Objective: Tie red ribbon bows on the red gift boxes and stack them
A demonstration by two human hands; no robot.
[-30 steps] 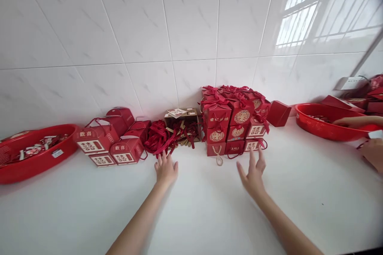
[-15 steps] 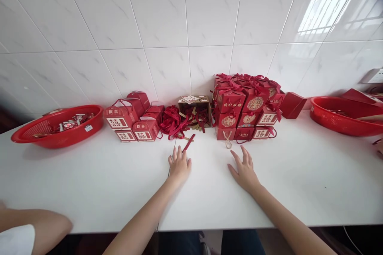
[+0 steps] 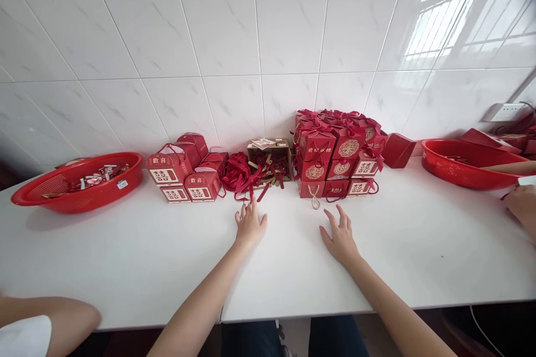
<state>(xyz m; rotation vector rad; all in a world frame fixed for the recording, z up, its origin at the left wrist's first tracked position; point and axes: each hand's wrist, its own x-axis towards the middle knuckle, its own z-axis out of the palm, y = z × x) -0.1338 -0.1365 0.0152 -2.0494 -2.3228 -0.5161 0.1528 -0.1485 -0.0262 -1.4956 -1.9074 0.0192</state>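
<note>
My left hand [image 3: 250, 226] lies flat on the white table [image 3: 125, 256], fingers spread, its fingertips touching a loose red ribbon from the ribbon pile [image 3: 240, 175]. My right hand [image 3: 341, 234] also lies flat and open on the table, just in front of a stack of red gift boxes [image 3: 335, 156]. Neither hand holds anything. A small cardboard box [image 3: 270, 159] with ribbons and gold tags stands against the wall between the hands.
Red handled boxes [image 3: 180, 175] sit left of the ribbons. A red basin [image 3: 79, 181] with small packets is at far left, another red basin [image 3: 469, 164] at far right. Another person's arm [image 3: 50, 321] shows at bottom left, another person's hand [image 3: 521, 206] at right.
The view pulled back, then shifted slightly. Both hands came to rest flat on the table; the loose ribbon by my left fingers shifted a little.
</note>
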